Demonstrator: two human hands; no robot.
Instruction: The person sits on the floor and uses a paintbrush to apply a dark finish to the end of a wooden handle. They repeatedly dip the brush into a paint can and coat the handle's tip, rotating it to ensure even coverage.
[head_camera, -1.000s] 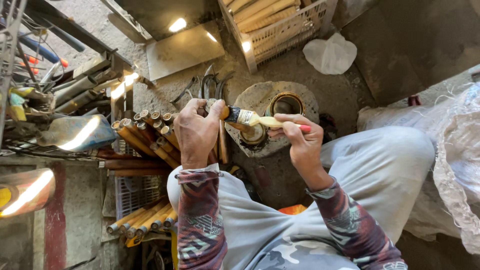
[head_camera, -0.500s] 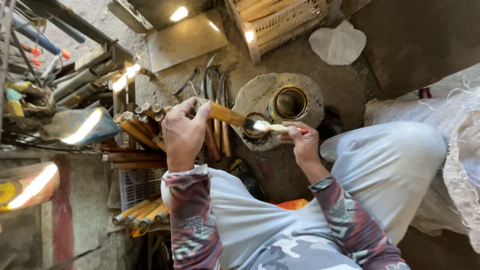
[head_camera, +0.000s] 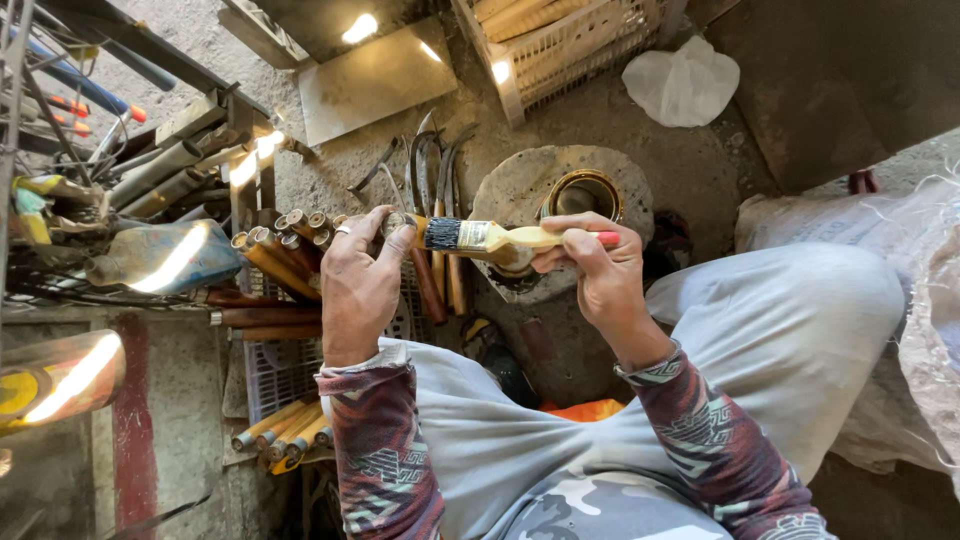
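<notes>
I see my right hand (head_camera: 590, 265) gripping the cream-handled flat paintbrush (head_camera: 500, 237), bristles pointing left at the brown bamboo tube (head_camera: 400, 225) clasped in my left hand (head_camera: 360, 285).

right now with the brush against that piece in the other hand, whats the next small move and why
Probably a short stroke of the paintbrush along the short bamboo piece. The right hand grips the pale handle, and the dark bristles already meet the end of the piece pinched in the left hand. The open tin stands just behind on the round stone slab, within easy reach for another dip.
</notes>
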